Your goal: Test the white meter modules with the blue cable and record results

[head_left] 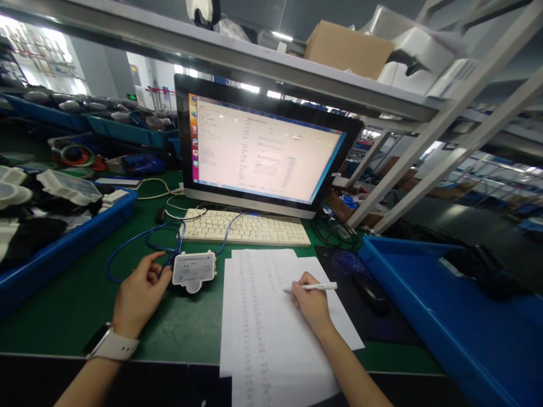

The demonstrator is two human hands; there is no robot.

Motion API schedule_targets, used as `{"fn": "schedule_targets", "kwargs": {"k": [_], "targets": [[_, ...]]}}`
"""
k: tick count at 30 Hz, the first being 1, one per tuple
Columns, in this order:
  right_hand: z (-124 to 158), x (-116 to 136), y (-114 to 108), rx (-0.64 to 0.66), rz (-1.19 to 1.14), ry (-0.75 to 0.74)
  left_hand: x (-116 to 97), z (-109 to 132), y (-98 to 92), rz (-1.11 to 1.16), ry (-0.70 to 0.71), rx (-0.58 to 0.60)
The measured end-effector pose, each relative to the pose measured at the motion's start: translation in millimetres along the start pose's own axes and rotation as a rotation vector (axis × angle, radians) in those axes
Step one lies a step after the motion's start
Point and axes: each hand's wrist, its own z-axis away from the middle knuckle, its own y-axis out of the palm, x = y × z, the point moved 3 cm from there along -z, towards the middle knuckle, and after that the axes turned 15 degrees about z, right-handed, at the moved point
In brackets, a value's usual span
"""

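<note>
My right hand is closed around a white pen, its tip at a sheet of paper with columns of handwritten marks. Several sheets lie overlapped under that hand. On the left, my left hand, with a watch at the wrist, has curled fingers at the left edge of a small white plastic box. Its fingers close on a blue cable beside the box; the exact grip is partly hidden. Printed text and a rounded lower bulge show on the box.
Behind the papers are a white keyboard and a lit monitor. A black mouse rests on a dark pad at right, beside a blue bin. Another blue bin at left holds white plastic parts. A shelf spans overhead.
</note>
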Motion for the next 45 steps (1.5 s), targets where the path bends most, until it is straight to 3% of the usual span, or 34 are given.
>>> {"fn": "schedule_targets", "kwargs": {"k": [45], "targets": [[0,10,-3,-0.052,0.042,-0.072,-5,-1,-1.2,-0.017,0.025,-0.021]]}}
